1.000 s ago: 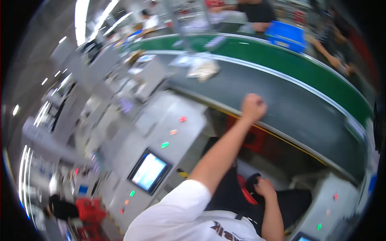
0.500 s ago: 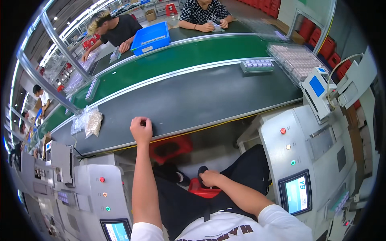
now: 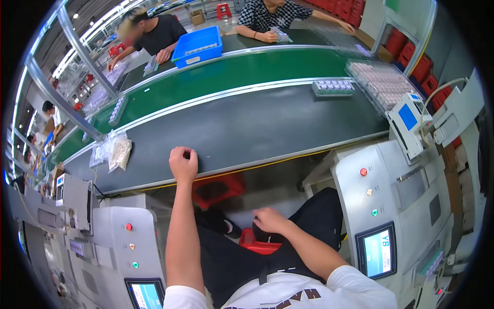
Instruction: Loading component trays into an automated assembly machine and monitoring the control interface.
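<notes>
My left hand [image 3: 183, 164] rests on the near edge of the dark grey bench top [image 3: 221, 129], its fingers curled into a loose fist. Between thumb and fingers a dark gap shows, with nothing seen in it. My right hand [image 3: 270, 221] hangs lower, over my lap by the red stool [image 3: 260, 244], fingers bent together and nothing visible in them. Left of my left hand lie clear plastic bags [image 3: 120, 153] with pale small parts inside. A grey tray of white-and-purple pieces [image 3: 333, 88] sits on the bench's far right.
A green conveyor belt [image 3: 267, 64] runs behind the bench, with a blue bin [image 3: 198, 46] beyond it. Stacked clear trays [image 3: 383, 85] stand far right. Machines with screens flank me, left [image 3: 128, 242] and right [image 3: 375, 195]. Two co-workers [image 3: 159, 33] [image 3: 267, 20] sit across.
My right hand has lifted slightly off my knee; my left hand stays on the bench edge. Across the belt, the right co-worker has stretched one arm toward the clear trays.
</notes>
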`<state>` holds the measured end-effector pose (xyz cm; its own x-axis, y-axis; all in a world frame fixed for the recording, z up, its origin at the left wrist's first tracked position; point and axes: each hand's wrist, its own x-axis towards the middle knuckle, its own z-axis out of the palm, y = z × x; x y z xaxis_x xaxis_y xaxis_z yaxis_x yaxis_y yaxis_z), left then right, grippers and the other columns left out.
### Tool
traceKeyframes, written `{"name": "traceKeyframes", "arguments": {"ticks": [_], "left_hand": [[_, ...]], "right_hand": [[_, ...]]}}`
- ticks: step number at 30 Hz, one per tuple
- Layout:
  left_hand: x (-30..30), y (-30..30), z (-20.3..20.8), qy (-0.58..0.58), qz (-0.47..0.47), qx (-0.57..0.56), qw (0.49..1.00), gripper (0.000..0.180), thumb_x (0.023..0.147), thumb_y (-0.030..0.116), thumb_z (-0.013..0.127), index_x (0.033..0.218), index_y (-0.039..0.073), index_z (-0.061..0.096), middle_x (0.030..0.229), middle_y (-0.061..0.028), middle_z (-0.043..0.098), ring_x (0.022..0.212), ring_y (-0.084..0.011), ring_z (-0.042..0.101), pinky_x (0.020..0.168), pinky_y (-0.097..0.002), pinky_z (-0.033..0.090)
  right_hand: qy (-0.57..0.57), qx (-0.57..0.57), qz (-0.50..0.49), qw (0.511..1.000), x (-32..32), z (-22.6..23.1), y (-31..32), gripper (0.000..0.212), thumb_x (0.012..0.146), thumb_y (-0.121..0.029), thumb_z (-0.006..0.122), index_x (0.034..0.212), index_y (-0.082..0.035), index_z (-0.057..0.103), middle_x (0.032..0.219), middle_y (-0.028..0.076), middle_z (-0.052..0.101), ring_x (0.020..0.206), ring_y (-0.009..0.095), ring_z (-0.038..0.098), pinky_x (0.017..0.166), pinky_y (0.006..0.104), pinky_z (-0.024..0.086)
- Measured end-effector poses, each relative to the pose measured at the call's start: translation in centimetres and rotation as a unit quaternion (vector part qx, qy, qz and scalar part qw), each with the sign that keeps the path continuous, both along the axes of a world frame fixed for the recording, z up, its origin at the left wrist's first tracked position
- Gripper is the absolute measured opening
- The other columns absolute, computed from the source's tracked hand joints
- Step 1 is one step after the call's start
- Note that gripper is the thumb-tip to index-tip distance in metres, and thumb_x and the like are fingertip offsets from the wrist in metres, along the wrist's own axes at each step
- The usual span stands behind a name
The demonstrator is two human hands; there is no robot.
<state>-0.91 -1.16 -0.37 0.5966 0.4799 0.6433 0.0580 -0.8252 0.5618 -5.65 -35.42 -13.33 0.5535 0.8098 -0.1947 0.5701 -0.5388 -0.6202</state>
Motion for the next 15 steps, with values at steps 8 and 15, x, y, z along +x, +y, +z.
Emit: {"name": "traceKeyframes", "arguments": {"ticks": [8,15], "left_hand": [[-0.3,0.0,1.2,0.041,0.026,0.074,0.996,0.009,0.085,0.01,0.069,0.084,0.003,0.064,0.09,-0.0136,0.063,0.093,-0.0354,0.06,0.083,-0.0458,0.051],[1.2,-1.7,1.3,0.074,0.027,0.057,0.995,0.016,0.087,0.015,0.07,0.093,0.002,0.063,0.099,-0.0152,0.062,0.101,-0.0366,0.059,0.087,-0.0477,0.051]], "right_hand": [[-0.198,0.344,-0.227,0.89,14.3,19.1,-0.9,0.021,0.087,-0.011,0.071,0.104,0.001,0.074,0.094,0.018,0.073,0.083,0.031,0.071,0.075,0.04,0.056],[-0.492,0.049,-0.227,0.839,38.0,21.5,-8.6,0.046,0.076,-0.002,0.072,0.122,-0.002,0.067,0.118,0.017,0.066,0.117,0.037,0.061,0.098,0.048,0.052]]}}
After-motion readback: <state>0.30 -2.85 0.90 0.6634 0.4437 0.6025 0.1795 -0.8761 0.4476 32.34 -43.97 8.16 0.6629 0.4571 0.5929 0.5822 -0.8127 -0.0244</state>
